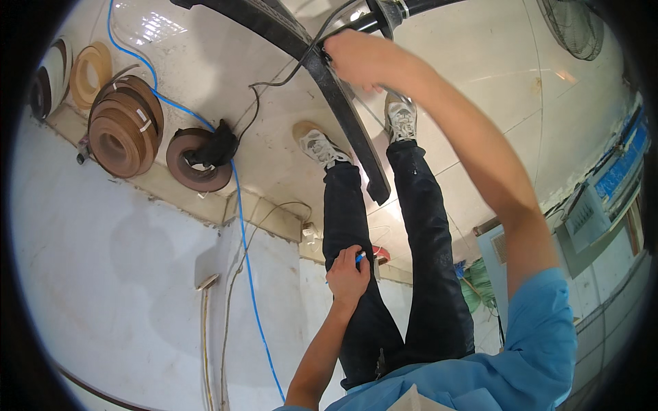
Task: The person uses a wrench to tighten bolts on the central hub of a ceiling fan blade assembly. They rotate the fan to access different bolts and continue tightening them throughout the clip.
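Observation:
My left hand (348, 276) rests against my left thigh, its fingers closed round a slim blue item (360, 257) that looks like a pen; most of it is hidden. At the top, my right hand (367, 58) reaches to a long black curved leg (343, 109) of a frame, near the joint where it meets a black post (388, 16) with a collar. Those fingers are curled, and what they hold is hidden. A thin black cable (299, 67) runs across the leg just left of this hand.
Rolls of brown edging strip (113, 140) and a dark roll (199, 179) with a black object on it stand along the wall at left. A blue cable (247, 260) trails down the wall. A fan grille (574, 27) is at upper right. My shoes (319, 146) flank the leg.

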Motion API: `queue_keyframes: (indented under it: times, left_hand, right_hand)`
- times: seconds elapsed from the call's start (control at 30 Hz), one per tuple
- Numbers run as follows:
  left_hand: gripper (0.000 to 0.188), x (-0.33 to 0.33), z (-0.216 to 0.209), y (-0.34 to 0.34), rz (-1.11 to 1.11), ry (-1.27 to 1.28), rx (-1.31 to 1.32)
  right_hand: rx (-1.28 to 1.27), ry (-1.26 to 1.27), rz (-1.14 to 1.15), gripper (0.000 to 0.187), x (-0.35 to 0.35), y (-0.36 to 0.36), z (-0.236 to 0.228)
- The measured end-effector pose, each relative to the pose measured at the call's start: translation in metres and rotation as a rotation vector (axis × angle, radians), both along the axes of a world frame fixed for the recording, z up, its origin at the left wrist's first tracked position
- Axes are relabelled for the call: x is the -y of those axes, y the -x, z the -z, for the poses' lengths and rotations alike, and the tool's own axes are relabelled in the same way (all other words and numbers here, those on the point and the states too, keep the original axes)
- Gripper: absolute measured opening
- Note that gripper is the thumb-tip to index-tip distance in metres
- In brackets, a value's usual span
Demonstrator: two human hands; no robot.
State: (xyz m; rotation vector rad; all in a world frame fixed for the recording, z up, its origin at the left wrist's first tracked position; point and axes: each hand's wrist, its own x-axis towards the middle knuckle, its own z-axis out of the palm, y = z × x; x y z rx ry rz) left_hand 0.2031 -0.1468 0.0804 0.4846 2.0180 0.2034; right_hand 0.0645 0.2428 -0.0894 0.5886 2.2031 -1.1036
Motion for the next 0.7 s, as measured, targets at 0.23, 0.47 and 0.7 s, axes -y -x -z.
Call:
queue_keyframes:
  times: [0.23,0.47,0.7]
  left_hand:
    - [0.025,0.0,0.001,0.0,0.01,0.008,-0.009]
    - [0.019,-0.002,0.0,-0.001,-0.012,0.04,0.015]
    - [0.019,-0.002,0.0,-0.002,-0.019,0.04,0.016]
  right_hand:
    - [0.123,0.166,-0.063,0.021,-0.022,0.007,-0.009]
    - [-0.231,-0.16,0.283,0.023,0.044,-0.078,0.033]
    - [-0.423,-0.241,0.352,0.018,0.078,-0.09,0.055]
